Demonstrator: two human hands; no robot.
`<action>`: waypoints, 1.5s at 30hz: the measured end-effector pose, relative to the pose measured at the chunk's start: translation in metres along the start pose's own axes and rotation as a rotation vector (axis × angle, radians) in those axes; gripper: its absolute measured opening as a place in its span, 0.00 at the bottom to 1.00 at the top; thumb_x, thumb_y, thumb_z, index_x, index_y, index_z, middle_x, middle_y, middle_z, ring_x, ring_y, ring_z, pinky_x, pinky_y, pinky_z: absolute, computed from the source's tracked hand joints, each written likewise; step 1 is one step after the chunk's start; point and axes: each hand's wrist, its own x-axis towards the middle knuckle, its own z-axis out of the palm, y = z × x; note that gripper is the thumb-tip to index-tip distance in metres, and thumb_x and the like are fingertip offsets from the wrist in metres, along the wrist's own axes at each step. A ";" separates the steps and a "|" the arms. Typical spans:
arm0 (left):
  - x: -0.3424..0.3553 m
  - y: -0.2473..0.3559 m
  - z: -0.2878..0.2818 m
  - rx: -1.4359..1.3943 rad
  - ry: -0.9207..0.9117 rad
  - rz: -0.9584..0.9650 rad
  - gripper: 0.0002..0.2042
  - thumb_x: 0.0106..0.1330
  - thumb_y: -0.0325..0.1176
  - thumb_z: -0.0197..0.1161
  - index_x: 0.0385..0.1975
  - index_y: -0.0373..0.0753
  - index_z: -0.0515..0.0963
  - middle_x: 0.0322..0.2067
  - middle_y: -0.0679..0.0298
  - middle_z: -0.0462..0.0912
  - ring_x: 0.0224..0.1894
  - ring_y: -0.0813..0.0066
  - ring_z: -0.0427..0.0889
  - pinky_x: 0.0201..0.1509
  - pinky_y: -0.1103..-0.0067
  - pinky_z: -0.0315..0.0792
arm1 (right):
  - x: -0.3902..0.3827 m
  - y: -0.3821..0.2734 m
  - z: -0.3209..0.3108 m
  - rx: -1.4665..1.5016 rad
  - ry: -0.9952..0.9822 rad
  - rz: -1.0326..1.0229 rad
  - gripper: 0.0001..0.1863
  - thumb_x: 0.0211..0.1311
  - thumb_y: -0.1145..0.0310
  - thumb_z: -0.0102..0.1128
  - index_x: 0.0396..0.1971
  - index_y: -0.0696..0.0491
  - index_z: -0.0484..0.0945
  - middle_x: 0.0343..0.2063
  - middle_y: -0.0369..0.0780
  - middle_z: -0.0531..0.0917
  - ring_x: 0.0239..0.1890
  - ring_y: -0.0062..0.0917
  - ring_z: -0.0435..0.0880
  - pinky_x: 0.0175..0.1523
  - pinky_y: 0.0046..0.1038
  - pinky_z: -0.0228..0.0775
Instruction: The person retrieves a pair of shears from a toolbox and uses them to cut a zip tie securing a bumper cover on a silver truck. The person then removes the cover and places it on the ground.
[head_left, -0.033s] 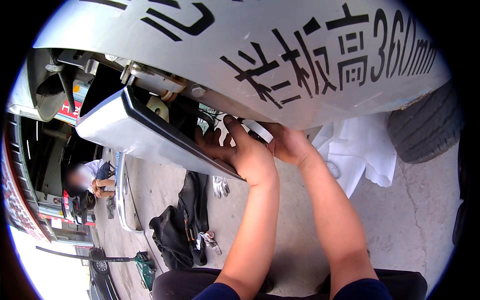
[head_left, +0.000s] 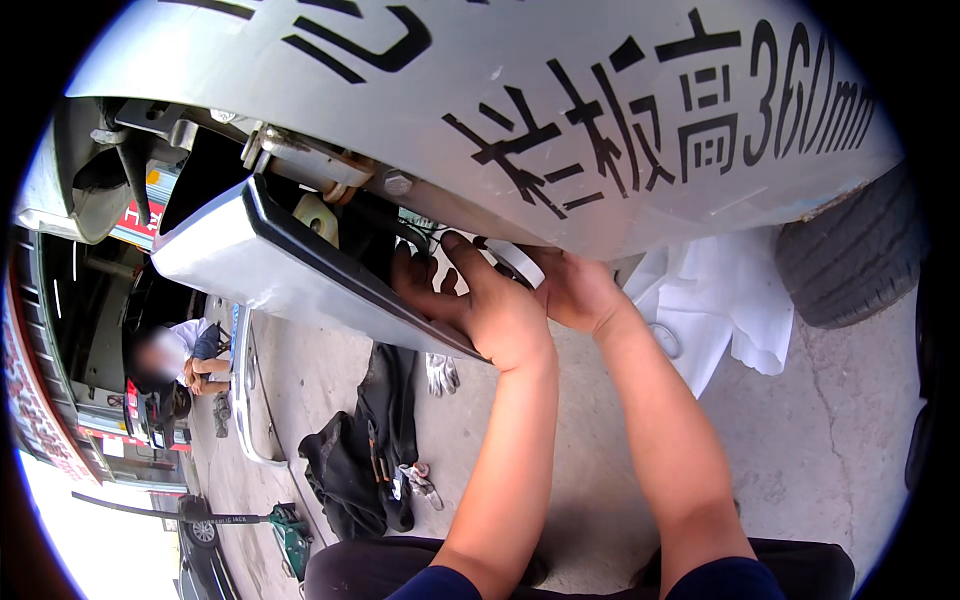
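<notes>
My left hand (head_left: 485, 305) reaches into the gap behind a loose silver bumper panel (head_left: 225, 262). Its fingers are spread against thin wires (head_left: 425, 238) and its thumb points up. Beside it, my right hand (head_left: 578, 292) is tucked under the lower edge of the silver vehicle body (head_left: 560, 90) and grips a white ring-shaped roll (head_left: 520, 262). The two hands are close together, almost touching. What the fingertips do deeper in the gap is hidden.
A tyre (head_left: 850, 262) stands at the right, with a white cloth (head_left: 725, 300) on the concrete beside it. Below the panel lie a black bag (head_left: 360, 450), a white glove (head_left: 441, 373) and a green floor jack (head_left: 290, 535). Another person (head_left: 170, 355) crouches at the left.
</notes>
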 end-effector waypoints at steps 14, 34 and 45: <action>0.011 -0.022 -0.010 0.154 0.143 0.226 0.17 0.84 0.41 0.49 0.52 0.29 0.67 0.46 0.49 0.75 0.47 0.66 0.75 0.56 0.70 0.73 | 0.025 0.032 0.009 -0.021 -0.129 0.004 0.23 0.74 0.63 0.60 0.63 0.58 0.75 0.59 0.45 0.82 0.54 0.36 0.84 0.59 0.39 0.79; 0.014 -0.009 -0.005 -0.192 0.001 -0.040 0.10 0.80 0.31 0.56 0.47 0.34 0.62 0.41 0.55 0.76 0.36 0.72 0.78 0.36 0.76 0.74 | 0.039 -0.013 0.051 -0.787 0.159 -0.136 0.13 0.78 0.58 0.58 0.39 0.53 0.77 0.19 0.34 0.76 0.20 0.18 0.71 0.23 0.22 0.61; 0.016 0.015 0.003 -0.266 0.060 -0.294 0.19 0.75 0.31 0.52 0.60 0.28 0.64 0.41 0.52 0.79 0.37 0.68 0.77 0.27 0.72 0.70 | 0.040 -0.015 0.044 -1.215 0.258 -0.296 0.10 0.73 0.63 0.63 0.35 0.54 0.80 0.22 0.35 0.80 0.21 0.18 0.75 0.25 0.24 0.66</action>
